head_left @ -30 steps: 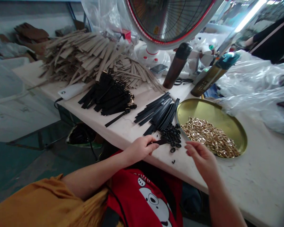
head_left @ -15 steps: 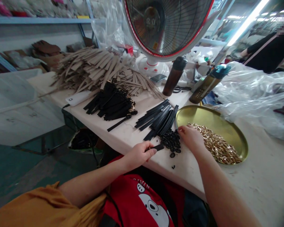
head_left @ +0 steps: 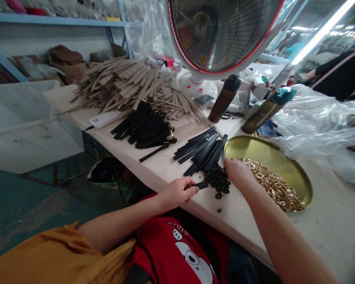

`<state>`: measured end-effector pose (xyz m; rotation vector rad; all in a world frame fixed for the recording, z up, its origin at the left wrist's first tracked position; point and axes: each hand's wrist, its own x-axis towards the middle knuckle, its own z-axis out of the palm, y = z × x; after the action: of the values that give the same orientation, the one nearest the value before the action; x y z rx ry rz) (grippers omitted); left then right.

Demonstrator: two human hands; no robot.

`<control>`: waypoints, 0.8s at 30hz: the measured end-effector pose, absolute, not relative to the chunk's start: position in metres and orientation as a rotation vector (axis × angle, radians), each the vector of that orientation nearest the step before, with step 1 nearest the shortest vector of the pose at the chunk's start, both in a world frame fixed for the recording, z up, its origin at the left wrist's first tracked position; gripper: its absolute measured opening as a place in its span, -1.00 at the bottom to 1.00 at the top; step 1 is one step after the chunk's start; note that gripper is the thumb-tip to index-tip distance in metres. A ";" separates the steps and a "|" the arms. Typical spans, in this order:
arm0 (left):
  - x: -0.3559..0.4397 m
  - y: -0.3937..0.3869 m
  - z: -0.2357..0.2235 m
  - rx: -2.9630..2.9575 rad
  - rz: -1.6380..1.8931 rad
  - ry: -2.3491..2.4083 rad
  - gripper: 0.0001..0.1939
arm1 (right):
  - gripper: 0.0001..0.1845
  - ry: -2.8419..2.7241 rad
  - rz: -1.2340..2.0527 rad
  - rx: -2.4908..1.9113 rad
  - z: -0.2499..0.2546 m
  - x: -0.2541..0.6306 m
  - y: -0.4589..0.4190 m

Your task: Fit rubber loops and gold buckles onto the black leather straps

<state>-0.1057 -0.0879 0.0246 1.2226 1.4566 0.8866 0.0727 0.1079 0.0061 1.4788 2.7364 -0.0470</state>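
Note:
My left hand [head_left: 183,191] is closed on a short black strap [head_left: 201,185], which sticks out past the thumb and fingertips over the front of the table. My right hand [head_left: 239,172] is by the near-left rim of a gold-coloured tray [head_left: 251,146], its fingers curled together and pointing down beside a heap of small black rings [head_left: 217,176]. What those fingertips hold, if anything, is hidden. Inside the tray lies a pile of small shiny gold metal pieces [head_left: 273,187]. Flat black strips [head_left: 205,152] fan out just behind the rings.
Farther left lies a bundle of black straps with gold fittings [head_left: 149,126]. Behind it rises a big pile of beige strips [head_left: 121,85]. A fan [head_left: 221,35], a dark bottle [head_left: 225,98] and a second, tilted bottle [head_left: 268,110] stand at the back. Plastic sheeting [head_left: 322,122] covers the right side.
The whole view has shifted slightly, so the table's things appear a little farther right. My left hand keeps its grip on the strap; the right stays near the rings and tray rim.

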 end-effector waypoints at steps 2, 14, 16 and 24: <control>-0.107 -0.085 0.026 1.214 0.902 1.464 -0.72 | -0.77 2.753 -0.054 1.531 0.010 0.079 0.108; -0.096 -0.051 0.021 1.237 0.992 1.391 -0.68 | -0.69 1.808 -2.887 1.712 0.023 0.058 0.012; -0.097 -0.054 0.019 1.272 0.951 1.415 -0.69 | -0.69 1.778 -2.905 1.750 0.019 0.056 0.007; -0.106 -0.060 0.033 1.450 0.757 1.468 -0.75 | -0.66 2.412 -2.201 1.874 0.007 0.065 0.001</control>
<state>-0.1059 -0.0598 0.0332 1.4504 1.4676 0.7570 0.0654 0.0014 0.0067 1.8742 2.4122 -2.2011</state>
